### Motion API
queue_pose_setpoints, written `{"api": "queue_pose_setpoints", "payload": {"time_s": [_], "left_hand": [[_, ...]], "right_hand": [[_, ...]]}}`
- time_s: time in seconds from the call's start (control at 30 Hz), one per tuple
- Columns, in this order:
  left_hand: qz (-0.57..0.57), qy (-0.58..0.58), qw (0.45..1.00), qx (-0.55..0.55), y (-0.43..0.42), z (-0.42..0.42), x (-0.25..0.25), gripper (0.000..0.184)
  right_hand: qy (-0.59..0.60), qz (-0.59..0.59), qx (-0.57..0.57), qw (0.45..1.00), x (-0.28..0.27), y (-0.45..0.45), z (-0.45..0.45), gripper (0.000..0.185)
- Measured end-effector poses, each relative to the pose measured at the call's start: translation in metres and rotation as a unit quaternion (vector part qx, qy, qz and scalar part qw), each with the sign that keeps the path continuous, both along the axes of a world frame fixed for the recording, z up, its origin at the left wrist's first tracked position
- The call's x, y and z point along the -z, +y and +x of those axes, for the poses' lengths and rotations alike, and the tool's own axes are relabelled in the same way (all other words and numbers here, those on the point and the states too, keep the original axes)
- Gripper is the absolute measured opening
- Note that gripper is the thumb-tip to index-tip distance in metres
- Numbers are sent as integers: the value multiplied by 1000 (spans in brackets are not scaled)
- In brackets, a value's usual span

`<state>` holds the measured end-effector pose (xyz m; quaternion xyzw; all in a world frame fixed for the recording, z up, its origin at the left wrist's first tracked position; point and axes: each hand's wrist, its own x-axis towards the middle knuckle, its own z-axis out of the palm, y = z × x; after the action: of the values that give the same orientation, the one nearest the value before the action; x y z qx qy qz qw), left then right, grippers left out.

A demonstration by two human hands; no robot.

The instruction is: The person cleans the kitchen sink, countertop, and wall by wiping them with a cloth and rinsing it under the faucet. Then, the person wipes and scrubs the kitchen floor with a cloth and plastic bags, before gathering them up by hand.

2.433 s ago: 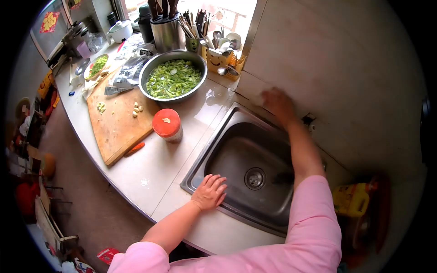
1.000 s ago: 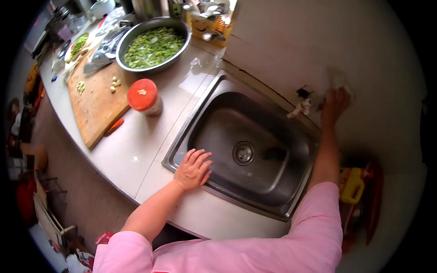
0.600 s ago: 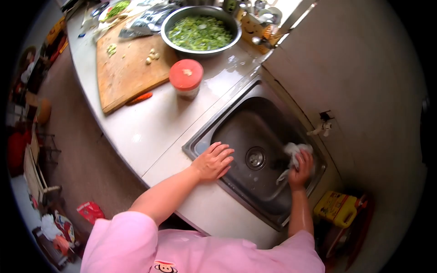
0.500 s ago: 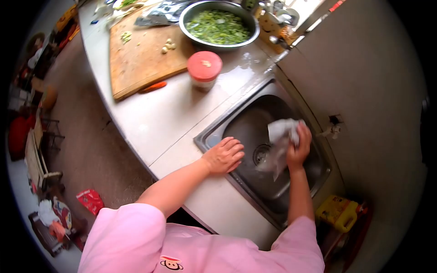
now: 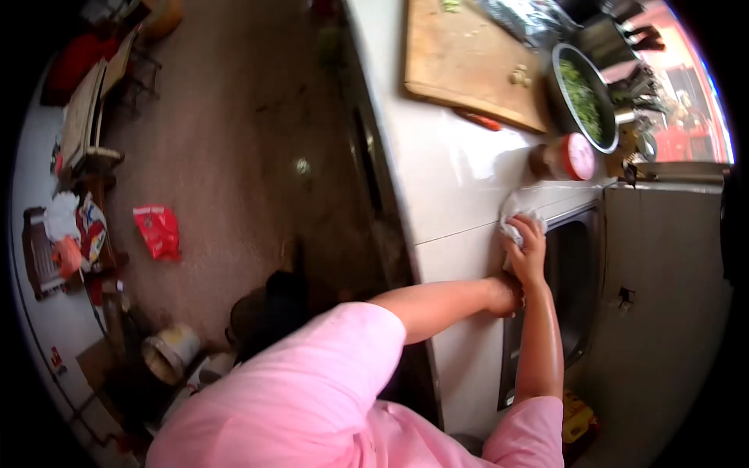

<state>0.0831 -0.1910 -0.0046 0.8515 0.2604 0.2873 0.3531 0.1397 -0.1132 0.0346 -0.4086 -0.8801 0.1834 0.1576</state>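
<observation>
In my right hand (image 5: 528, 253) is a crumpled white cloth (image 5: 515, 222), pressed on the white countertop (image 5: 452, 195) just beyond the sink's corner. My left hand (image 5: 505, 296) rests at the near edge of the metal sink (image 5: 573, 257). My right forearm crosses in front of it, so its fingers are mostly hidden. Close past the cloth stands a jar with a red lid (image 5: 579, 156). A red chili-like piece (image 5: 477, 120) lies against the edge of the wooden cutting board (image 5: 460, 62). Several peeled garlic cloves (image 5: 520, 76) sit on the board.
A metal basin of chopped greens (image 5: 581, 101) stands beside the board, with a silvery plastic bag (image 5: 530, 22) behind. Utensils (image 5: 640, 86) crowd the window side. The counter's edge drops to a brown floor, where a red bag (image 5: 158, 232) lies. A yellow container (image 5: 577, 417) is beyond the sink.
My right hand has brought the cloth out of the sink onto the countertop near the jar. My left hand stays by the sink edge, now behind the right forearm. The view has turned left.
</observation>
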Motion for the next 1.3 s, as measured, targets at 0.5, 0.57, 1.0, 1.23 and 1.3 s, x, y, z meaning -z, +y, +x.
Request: {"api": "queue_pose_setpoints", "payload": {"time_s": [0.5, 0.57, 1.0, 1.23, 1.3], "left_hand": [[-195, 212, 756, -588, -362, -560, 43, 21], [-204, 210, 718, -631, -377, -587, 37, 20], [-214, 144, 835, -486, -148, -656, 59, 15], [-220, 193, 867, -404, -54, -741, 77, 15], [-234, 201, 884, -352, -32, -755, 84, 16]], "right_hand": [[-48, 44, 44, 997, 12, -136, -172, 33], [-81, 89, 69, 990, 14, -140, -179, 40], [-183, 187, 173, 950, 33, -135, -189, 44], [-240, 166, 239, 926, 33, -136, -198, 44], [-258, 180, 295, 902, 39, -143, -207, 44]]}}
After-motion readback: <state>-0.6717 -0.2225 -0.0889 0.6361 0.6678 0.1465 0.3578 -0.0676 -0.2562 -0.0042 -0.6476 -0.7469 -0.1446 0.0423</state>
